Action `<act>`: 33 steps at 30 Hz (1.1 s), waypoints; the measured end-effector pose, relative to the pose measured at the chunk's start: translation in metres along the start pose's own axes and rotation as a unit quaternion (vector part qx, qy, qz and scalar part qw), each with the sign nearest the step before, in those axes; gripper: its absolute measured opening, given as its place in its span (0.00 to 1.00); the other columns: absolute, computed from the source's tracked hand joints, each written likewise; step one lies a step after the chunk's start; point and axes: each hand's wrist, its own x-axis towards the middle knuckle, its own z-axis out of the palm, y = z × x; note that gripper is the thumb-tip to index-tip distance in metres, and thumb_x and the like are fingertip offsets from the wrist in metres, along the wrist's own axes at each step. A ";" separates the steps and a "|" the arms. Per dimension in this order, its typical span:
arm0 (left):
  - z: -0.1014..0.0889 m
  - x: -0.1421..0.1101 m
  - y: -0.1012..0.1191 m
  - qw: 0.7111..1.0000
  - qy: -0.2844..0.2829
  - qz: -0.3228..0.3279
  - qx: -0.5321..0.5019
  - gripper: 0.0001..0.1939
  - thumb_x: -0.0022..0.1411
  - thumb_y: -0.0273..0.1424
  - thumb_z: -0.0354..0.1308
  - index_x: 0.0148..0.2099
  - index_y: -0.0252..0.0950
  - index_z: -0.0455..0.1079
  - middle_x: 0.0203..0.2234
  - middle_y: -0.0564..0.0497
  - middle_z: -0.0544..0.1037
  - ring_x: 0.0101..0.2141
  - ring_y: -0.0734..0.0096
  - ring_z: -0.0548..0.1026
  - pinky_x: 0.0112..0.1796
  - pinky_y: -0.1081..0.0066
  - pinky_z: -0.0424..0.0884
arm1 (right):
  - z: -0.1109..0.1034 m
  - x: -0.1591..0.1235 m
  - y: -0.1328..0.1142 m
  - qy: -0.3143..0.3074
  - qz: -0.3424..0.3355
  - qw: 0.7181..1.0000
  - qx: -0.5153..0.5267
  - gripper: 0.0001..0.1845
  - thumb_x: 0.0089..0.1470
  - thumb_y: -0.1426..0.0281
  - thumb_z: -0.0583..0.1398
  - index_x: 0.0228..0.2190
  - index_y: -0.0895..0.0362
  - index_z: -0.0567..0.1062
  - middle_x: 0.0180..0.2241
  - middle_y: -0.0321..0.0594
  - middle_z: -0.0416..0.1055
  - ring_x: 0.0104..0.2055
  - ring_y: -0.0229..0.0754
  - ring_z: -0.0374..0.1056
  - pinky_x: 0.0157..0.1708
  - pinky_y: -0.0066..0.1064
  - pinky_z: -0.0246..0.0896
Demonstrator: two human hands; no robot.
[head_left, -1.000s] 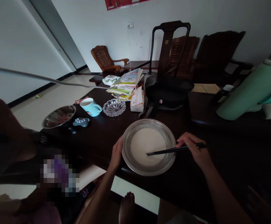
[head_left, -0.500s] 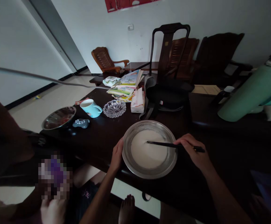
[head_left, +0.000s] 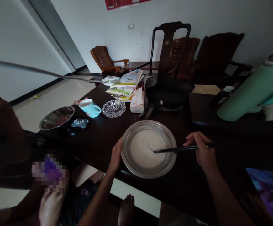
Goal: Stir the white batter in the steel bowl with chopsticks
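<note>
A wide metal bowl (head_left: 127, 161) stands on the dark table, partly filled with a smooth, off-white liquid batter (head_left: 142, 146). My left hand (head_left: 116, 156) grips the bowl's left side, with some fingers hidden behind the rim. From the right, my right hand (head_left: 204, 152) pinches a pair of black chopsticks (head_left: 183, 148), held close together and slanting over the rim. Their tips dip into the batter right of its middle, where a small swirl shows on the surface.
Left of the bowl are a glass dish (head_left: 114, 108), a light-blue mug (head_left: 89, 108), a grey game controller (head_left: 80, 123) and another metal bowl (head_left: 57, 118). Booklets (head_left: 127, 82), tissues (head_left: 137, 100) and a black bag (head_left: 169, 95) lie behind. A green flask (head_left: 246, 94) stands right. Another person sits left.
The chopstick tips have moved right and slightly toward me through the batter, and my right hand has shifted right. A bright screen has lit up at the lower right.
</note>
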 end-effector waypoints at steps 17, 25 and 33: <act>0.001 -0.002 -0.001 1.000 0.014 0.014 0.004 0.27 0.62 0.47 0.48 0.52 0.34 0.73 0.52 0.46 0.76 0.55 0.56 0.68 0.58 0.59 0.57 | -0.002 -0.001 -0.007 -0.071 -0.037 0.995 -0.058 0.15 0.58 0.59 0.57 0.28 0.54 0.78 0.28 0.38 0.77 0.33 0.43 0.73 0.37 0.33 0.64; 0.002 -0.004 0.000 1.000 0.008 0.001 -0.010 0.28 0.62 0.48 0.48 0.53 0.33 0.72 0.52 0.44 0.76 0.55 0.56 0.69 0.57 0.60 0.59 | -0.001 -0.003 -0.006 -0.094 -0.019 0.995 -0.026 0.17 0.59 0.57 0.56 0.27 0.54 0.77 0.23 0.37 0.76 0.28 0.42 0.73 0.34 0.33 0.65; 0.002 -0.002 -0.002 1.000 0.012 0.007 -0.005 0.28 0.62 0.49 0.48 0.52 0.34 0.73 0.51 0.45 0.76 0.55 0.55 0.69 0.58 0.59 0.59 | -0.002 -0.004 -0.005 -0.003 -0.030 0.999 -0.037 0.20 0.61 0.58 0.53 0.25 0.55 0.75 0.21 0.36 0.74 0.26 0.41 0.71 0.32 0.33 0.64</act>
